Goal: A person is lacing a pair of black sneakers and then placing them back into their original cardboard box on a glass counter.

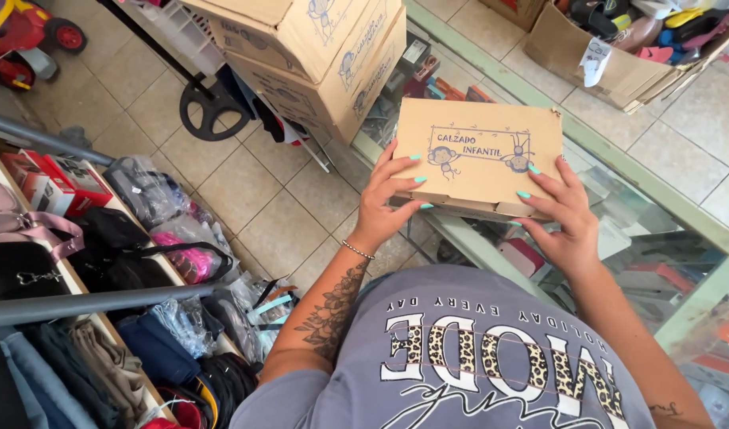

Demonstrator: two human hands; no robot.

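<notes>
Grey printed shirt [491,357] nearest, chest only, cut off below.
Both hands, left hand [384,202] and right hand [567,218], clasping small cardboard box [475,159] by its edges, fingers spread; glass counter [658,199] contents blurred underneath.

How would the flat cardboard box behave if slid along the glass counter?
The cardboard box looks stiff, keeping its shape between the left hand and right hand. Flat and low, it should slide, not tip. On the smooth glass counter it would probably glide easily.
</notes>
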